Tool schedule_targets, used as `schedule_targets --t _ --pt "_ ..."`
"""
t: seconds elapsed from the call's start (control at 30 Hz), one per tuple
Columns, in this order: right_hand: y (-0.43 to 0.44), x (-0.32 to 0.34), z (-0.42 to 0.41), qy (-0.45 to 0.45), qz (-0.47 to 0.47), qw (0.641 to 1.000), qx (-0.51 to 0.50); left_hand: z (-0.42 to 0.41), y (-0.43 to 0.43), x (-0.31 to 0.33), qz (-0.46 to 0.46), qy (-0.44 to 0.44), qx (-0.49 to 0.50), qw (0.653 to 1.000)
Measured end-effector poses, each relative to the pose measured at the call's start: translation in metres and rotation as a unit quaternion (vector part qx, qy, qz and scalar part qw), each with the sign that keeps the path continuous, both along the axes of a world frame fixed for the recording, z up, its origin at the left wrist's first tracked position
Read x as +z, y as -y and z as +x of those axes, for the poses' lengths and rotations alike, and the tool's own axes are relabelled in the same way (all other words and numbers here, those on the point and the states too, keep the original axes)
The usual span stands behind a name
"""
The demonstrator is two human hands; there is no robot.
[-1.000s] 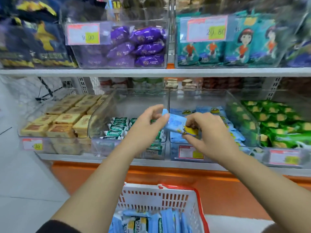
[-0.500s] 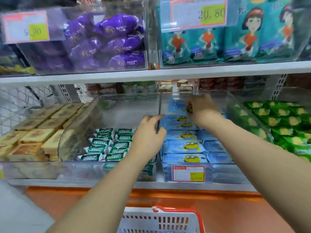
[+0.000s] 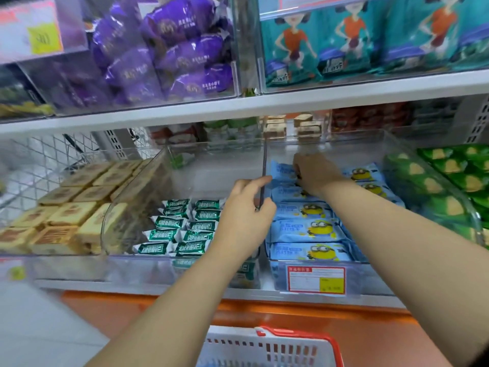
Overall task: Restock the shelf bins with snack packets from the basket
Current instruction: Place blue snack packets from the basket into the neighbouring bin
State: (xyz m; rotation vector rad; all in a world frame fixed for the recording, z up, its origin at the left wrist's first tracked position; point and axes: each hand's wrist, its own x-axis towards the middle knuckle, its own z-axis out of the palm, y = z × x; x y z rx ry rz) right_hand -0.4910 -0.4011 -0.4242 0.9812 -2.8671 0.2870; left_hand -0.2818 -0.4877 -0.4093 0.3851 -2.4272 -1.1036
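Head view: you are standing at a snack shelf [image 3: 344,94], both arms stretched toward the lower row of clear bins. Your right hand [image 3: 315,173] is lying deep in the blue-packet bin [image 3: 370,279], fingers curled down over a packet [image 3: 280,169] at the very back and gripping it on top of the stack. Nearer you, blue packets [image 3: 304,230] printed with a yellow cartoon figure are lying in neat rows and filling the bin up to its front wall, where a red-bordered price tag [image 3: 316,279] is showing. Your left hand [image 3: 246,215] is pinching the divider [image 3: 263,160] between this bin and the one to its left, thumb and forefinger closing on the wall's top edge. That neighbouring bin is holding green packets [image 3: 185,226] only at its front. Yellow cakes [image 3: 68,213] are sitting farther left. The basket [image 3: 264,348], white with a red rim, is sitting below your forearms, and its contents are not showing.
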Motion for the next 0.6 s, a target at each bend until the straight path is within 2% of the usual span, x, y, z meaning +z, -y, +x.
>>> schedule_targets --t 0.17,0.27,0.43,0.53,0.6 --pt "0.007 0.002 0.009 0.003 0.027 1.000 0.014 0.002 0.001 -0.002 0.018 -0.006 0.001 1.000" --pt "0.009 0.005 0.013 0.055 0.067 0.994 0.065 0.002 0.002 -0.003 0.017 -0.009 0.000 1.000" --pt "0.006 0.000 0.028 0.104 0.178 0.974 0.094 0.004 0.004 -0.006 0.018 -0.017 0.002 1.000" --pt "0.006 -0.001 0.032 0.105 0.177 0.974 0.091 0.003 0.005 -0.008 0.015 -0.025 -0.001 1.000" --pt "0.006 0.000 0.033 0.117 0.141 0.980 0.080 0.001 0.006 -0.007 0.013 -0.030 -0.002 0.999"
